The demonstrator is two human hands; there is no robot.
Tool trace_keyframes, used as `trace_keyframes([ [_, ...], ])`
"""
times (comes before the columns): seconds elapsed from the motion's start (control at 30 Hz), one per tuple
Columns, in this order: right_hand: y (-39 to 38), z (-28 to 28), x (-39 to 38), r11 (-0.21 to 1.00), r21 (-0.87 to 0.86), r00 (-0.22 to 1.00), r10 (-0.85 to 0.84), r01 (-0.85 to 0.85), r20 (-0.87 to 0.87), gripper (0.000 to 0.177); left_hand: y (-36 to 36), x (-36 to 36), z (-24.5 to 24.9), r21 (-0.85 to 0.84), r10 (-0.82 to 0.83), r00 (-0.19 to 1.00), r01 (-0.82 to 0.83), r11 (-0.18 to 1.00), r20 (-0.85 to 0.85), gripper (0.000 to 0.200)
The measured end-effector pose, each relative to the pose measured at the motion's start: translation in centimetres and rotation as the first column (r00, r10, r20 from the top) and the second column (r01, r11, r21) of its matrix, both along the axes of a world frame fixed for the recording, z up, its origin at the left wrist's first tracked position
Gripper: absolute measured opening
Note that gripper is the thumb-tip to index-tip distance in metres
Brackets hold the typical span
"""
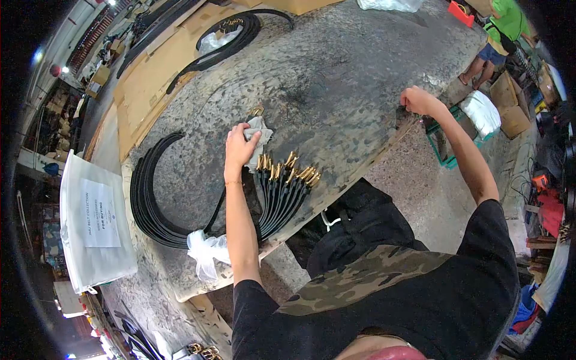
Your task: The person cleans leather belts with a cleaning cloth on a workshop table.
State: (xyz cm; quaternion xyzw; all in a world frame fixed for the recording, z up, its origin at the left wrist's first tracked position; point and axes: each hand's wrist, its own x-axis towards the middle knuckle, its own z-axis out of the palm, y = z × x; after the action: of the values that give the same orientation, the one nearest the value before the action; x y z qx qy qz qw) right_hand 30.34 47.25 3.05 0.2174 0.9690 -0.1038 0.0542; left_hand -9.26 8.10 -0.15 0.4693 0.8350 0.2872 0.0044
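My left hand is closed on a crumpled grey cloth on the worktable. A gold buckle shows just beyond the cloth; how the two touch is hard to see. Close by, a fan of black belts with gold buckles runs toward the table's near edge. More black belts curve in a bundle to the left, by a piece of white plastic wrap. My right hand is stretched out to the table's right edge, fingers curled together; whatever they hold is hidden.
The worktable has a dark, worn top. Coiled belts lie on cardboard at the back. A white labelled package stands at left. Beyond the right edge are a green crate, a cardboard box and another person.
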Motion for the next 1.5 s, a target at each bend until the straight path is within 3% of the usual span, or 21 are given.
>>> trace_keyframes([
  [0.1, -0.7, 0.7, -0.2, 0.995, -0.052, 0.996, -0.081, 0.082, 0.024, 0.021, 0.0, 0.1, 0.0, -0.004, 0.010, 1.000, -0.010, 1.000, 0.008, 0.044],
  [0.23, -0.8, 1.5, -0.2, 0.998, -0.034, 0.997, -0.045, 0.048, 0.058, 0.022, 0.0, 0.2, 0.3, -0.022, 0.022, 1.000, -0.022, 1.000, 0.019, 0.043],
  [0.43, -1.2, 2.1, 0.8, 1.000, 0.010, 0.991, -0.006, 0.007, -0.133, 0.022, -0.1, -0.2, -0.3, 0.013, 0.009, 1.000, -0.009, 1.000, 0.025, 0.037],
  [0.5, -2.1, 2.4, 0.6, 0.985, 0.166, 0.949, 0.099, -0.050, -0.300, 0.018, -0.5, -1.7, -1.0, -0.018, -0.112, 0.991, 0.111, 0.994, -0.069, 0.028],
  [0.57, -5.5, 3.7, -0.4, 0.996, -0.072, 0.907, -0.077, 0.052, -0.415, 0.014, -0.3, -1.1, -0.3, 0.023, -0.193, 0.978, 0.195, 0.980, -0.073, 0.023],
  [0.63, -8.6, 2.0, -1.8, 0.963, -0.265, 0.794, -0.198, 0.049, -0.574, 0.013, 0.0, -0.5, 0.7, 0.099, -0.213, 0.977, 0.212, 0.972, -0.001, 0.020],
  [0.73, -15.1, -1.4, -4.7, 0.896, -0.427, 0.681, -0.239, -0.119, -0.692, 0.010, 0.7, 0.7, 2.6, 0.559, 0.089, 0.996, -0.056, 0.827, -0.032, 0.019],
  [0.8, -19.6, -4.0, -6.7, 0.799, -0.589, 0.668, -0.375, -0.119, -0.643, 0.010, 0.9, 1.2, 4.3, 0.700, 0.231, 0.971, -0.203, 0.685, 0.055, 0.019],
  [0.83, -21.5, -4.7, -7.6, 0.752, -0.654, 0.683, -0.439, -0.075, -0.583, 0.010, 1.1, 1.1, 4.3, 0.752, 0.250, 0.967, -0.192, 0.631, 0.038, 0.018],
  [0.87, -22.4, -5.1, -8.4, 0.953, -0.268, 0.598, -0.133, -0.143, -0.791, 0.011, 2.0, 1.1, 4.6, 0.750, 0.249, 0.968, -0.182, 0.635, 0.024, 0.018],
  [0.97, -23.0, -4.2, -8.5, 0.980, -0.121, 0.624, 0.003, -0.157, -0.782, 0.010, 5.3, 3.5, 5.3, 0.719, 0.178, 0.979, -0.055, 0.693, -0.096, 0.019],
  [1.03, -22.4, -4.4, -8.4, 0.909, -0.406, 0.673, -0.242, -0.094, -0.699, 0.020, 8.5, 6.4, 7.5, 0.711, 0.050, 0.992, 0.045, 0.701, -0.112, 0.020],
  [1.07, -22.6, -4.3, -8.4, 0.911, -0.399, 0.673, -0.232, -0.102, -0.702, 0.020, 10.0, 8.0, 8.0, 0.715, -0.025, 0.994, 0.095, 0.692, -0.108, 0.021],
  [1.13, -22.2, -4.0, -8.1, 0.732, -0.676, 0.622, -0.492, -0.082, -0.609, 0.042, 12.4, 11.5, 8.1, 0.690, -0.207, 0.973, 0.221, 0.690, -0.104, 0.020],
  [1.17, -21.5, -4.8, -7.8, 0.633, -0.756, 0.587, -0.553, -0.165, -0.591, 0.062, 13.1, 12.9, 7.6, 0.605, -0.346, 0.937, 0.309, 0.734, -0.059, 0.021],
  [1.2, -20.7, -5.4, -7.5, 0.645, -0.745, 0.593, -0.538, -0.167, -0.599, 0.062, 13.5, 14.0, 6.9, 0.517, -0.470, 0.883, 0.402, 0.756, 0.001, 0.021],
  [1.27, -19.3, -7.5, -7.4, 0.501, -0.843, 0.432, -0.728, -0.194, -0.532, 0.068, 13.4, 15.9, 5.3, 0.420, -0.633, 0.769, 0.547, 0.725, 0.091, 0.028],
  [1.3, -16.9, -13.7, -5.6, 0.806, -0.590, 0.510, -0.530, 0.054, -0.678, 0.068, 12.9, 16.9, 4.8, 0.425, -0.650, 0.755, 0.562, 0.710, 0.088, 0.032],
  [1.33, -16.7, -13.2, -5.4, 0.813, -0.581, 0.510, -0.517, 0.041, -0.687, 0.068, 11.9, 17.5, 4.6, 0.428, -0.665, 0.742, 0.576, 0.697, 0.085, 0.036],
  [1.4, -16.8, -11.9, -5.7, 0.615, -0.783, 0.571, -0.610, -0.098, -0.550, 0.065, 9.3, 16.5, 6.0, 0.405, -0.647, 0.760, 0.573, 0.713, 0.063, 0.046],
  [1.5, -16.9, -11.7, -6.4, 0.516, -0.857, 0.506, -0.736, -0.010, -0.449, 0.060, 4.9, 11.8, 8.0, 0.202, -0.228, 0.973, 0.229, 0.952, -0.030, 0.051],
])
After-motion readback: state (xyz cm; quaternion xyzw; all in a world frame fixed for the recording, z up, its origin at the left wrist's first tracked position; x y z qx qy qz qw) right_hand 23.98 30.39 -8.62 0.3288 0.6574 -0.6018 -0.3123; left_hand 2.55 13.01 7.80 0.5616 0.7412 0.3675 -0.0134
